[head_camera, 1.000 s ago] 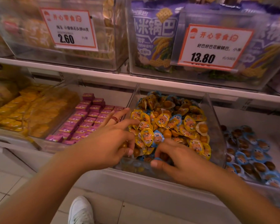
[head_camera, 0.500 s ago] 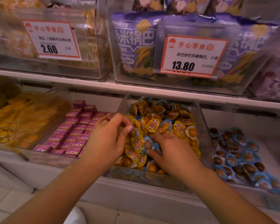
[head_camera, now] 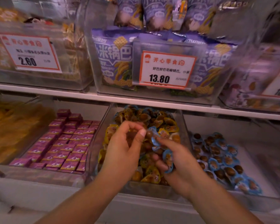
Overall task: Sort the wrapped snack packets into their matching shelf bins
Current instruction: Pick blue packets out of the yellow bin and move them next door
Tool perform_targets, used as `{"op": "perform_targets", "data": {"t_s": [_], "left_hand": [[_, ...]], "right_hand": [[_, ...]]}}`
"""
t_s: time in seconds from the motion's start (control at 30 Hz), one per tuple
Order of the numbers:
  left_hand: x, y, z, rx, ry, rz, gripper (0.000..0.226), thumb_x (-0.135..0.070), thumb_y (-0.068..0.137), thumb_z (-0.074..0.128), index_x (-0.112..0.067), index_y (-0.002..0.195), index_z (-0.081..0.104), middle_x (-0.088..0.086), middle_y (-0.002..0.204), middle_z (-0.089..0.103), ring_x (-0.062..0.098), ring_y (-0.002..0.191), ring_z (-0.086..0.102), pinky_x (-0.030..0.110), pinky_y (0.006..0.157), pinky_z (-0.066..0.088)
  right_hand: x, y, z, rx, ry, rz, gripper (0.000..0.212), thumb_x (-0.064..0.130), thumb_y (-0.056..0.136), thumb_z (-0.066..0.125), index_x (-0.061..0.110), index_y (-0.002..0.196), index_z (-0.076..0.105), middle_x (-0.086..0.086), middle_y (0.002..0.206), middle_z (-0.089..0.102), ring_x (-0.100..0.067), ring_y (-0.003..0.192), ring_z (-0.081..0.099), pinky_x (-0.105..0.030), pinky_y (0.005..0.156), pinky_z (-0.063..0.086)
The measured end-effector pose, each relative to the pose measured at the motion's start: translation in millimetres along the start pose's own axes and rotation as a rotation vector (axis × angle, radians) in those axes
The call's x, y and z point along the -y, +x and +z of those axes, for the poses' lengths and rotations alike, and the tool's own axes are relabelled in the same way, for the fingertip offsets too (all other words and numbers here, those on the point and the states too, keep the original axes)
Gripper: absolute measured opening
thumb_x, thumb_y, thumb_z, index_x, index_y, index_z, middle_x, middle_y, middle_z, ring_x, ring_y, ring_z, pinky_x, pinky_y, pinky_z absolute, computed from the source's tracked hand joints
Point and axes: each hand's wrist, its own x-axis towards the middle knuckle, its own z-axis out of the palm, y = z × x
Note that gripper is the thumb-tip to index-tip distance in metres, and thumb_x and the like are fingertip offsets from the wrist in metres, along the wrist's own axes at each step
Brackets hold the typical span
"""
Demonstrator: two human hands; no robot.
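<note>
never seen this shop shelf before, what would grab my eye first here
Two hands meet over the middle bin on the lower shelf: the left hand pinches a packet, while the right hand grips blue-rimmed packets above a heap of yellow ones. Above, the 13.80 price tag fronts purple snack bags, and pink boxes fill the bin on the left.

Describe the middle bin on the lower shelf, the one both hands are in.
The middle bin is a clear, plastic-looking tub with sloped side walls, set under the white shelf edge between the pink-box bin and the blue-packet bin. It holds a heap of yellow-wrapped packets with some blue ones mixed in. The left hand and right hand are over it, each holding packets.
</note>
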Motion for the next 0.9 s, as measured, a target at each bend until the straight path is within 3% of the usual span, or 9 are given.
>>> {"op": "perform_targets", "data": {"t_s": [0.13, 0.27, 0.4, 0.53, 0.6, 0.67, 0.73, 0.8, 0.9], "left_hand": [[-9, -11, 25, 0.179, 0.029, 0.106, 0.011, -0.022, 0.092, 0.066, -0.032, 0.087, 0.064, -0.024, 0.109, 0.067, -0.004, 0.096, 0.066, 0.024, 0.086, 0.053], [-19, -11, 34, 0.354, -0.031, 0.271, 0.019, -0.03, 0.094, 0.056, -0.032, 0.106, 0.07, -0.021, 0.128, 0.062, 0.001, 0.126, 0.054, 0.018, 0.105, 0.039], [-14, -1, 25, 0.283, -0.096, 0.197, 0.02, -0.033, 0.093, 0.055, -0.031, 0.105, 0.071, -0.014, 0.117, 0.07, 0.009, 0.115, 0.063, 0.024, 0.096, 0.049], [10, 17, 6, 0.317, 0.318, 0.19, 0.019, -0.025, 0.094, 0.061, -0.042, 0.102, 0.068, -0.03, 0.104, 0.068, -0.009, 0.102, 0.061, 0.009, 0.085, 0.045], [19, 22, -2, 0.425, 0.547, 0.271, 0.02, -0.033, 0.092, 0.056, -0.037, 0.107, 0.068, -0.025, 0.105, 0.067, -0.002, 0.1, 0.064, 0.022, 0.088, 0.05], [20, 24, -8, 0.548, 0.72, 0.318, 0.033, -0.044, 0.088, 0.047, -0.029, 0.106, 0.071, -0.012, 0.11, 0.07, 0.014, 0.103, 0.068, 0.038, 0.086, 0.055], [18, 26, -14, 0.638, 0.85, 0.314, 0.041, -0.049, 0.088, 0.042, -0.028, 0.106, 0.073, -0.007, 0.113, 0.07, 0.02, 0.104, 0.068, 0.043, 0.086, 0.054], [15, 27, -22, 0.691, 0.97, 0.314, 0.044, -0.051, 0.086, 0.039, -0.031, 0.103, 0.074, -0.007, 0.109, 0.07, 0.022, 0.098, 0.068, 0.043, 0.086, 0.052], [10, 30, -38, 0.732, 1.095, 0.277, 0.046, -0.06, 0.08, 0.038, -0.036, 0.096, 0.074, -0.013, 0.098, 0.065, 0.02, 0.099, 0.063, 0.04, 0.089, 0.047]], "right_hand": [[20, -17, -11, 0.047, 0.12, -0.022, 0.038, 0.034, 0.094, 0.049, 0.003, 0.098, 0.07, -0.011, 0.067, 0.056, -0.018, 0.048, 0.05, -0.017, 0.03, 0.025], [36, -28, -30, -0.068, -0.155, -0.215, 0.018, 0.021, 0.093, 0.062, 0.01, 0.105, 0.07, -0.01, 0.073, 0.065, -0.016, 0.048, 0.051, -0.017, 0.032, 0.028], [71, -42, -62, -0.092, -0.341, -0.332, 0.012, 0.013, 0.09, 0.063, 0.015, 0.101, 0.068, -0.012, 0.075, 0.064, -0.02, 0.048, 0.053, -0.02, 0.036, 0.028], [103, -44, -115, -0.268, -0.921, -0.305, 0.011, 0.02, 0.091, 0.064, 0.024, 0.097, 0.073, -0.003, 0.082, 0.072, -0.02, 0.075, 0.064, -0.033, 0.06, 0.046], [107, -42, -143, -0.267, -1.113, -0.181, 0.017, 0.035, 0.094, 0.061, 0.027, 0.099, 0.075, 0.008, 0.1, 0.075, -0.011, 0.095, 0.067, -0.023, 0.077, 0.05], [104, -39, -161, -0.291, -1.278, -0.069, 0.036, 0.052, 0.095, 0.052, 0.027, 0.097, 0.077, 0.01, 0.107, 0.072, -0.004, 0.097, 0.065, -0.016, 0.074, 0.047], [103, -32, -168, -0.388, -1.389, -0.131, 0.049, 0.053, 0.098, 0.045, 0.023, 0.076, 0.077, 0.004, 0.082, 0.071, 0.003, 0.065, 0.061, -0.013, 0.053, 0.041], [102, -22, -164, -0.483, -1.376, -0.288, 0.053, 0.044, 0.101, 0.045, 0.019, 0.063, 0.072, 0.007, 0.045, 0.056, -0.002, 0.038, 0.049, -0.023, 0.047, 0.038], [93, -14, -145, -0.494, -1.226, -0.616, 0.041, 0.033, 0.101, 0.049, 0.019, 0.07, 0.07, 0.012, 0.041, 0.053, 0.0, 0.043, 0.05, -0.02, 0.049, 0.039]]}}
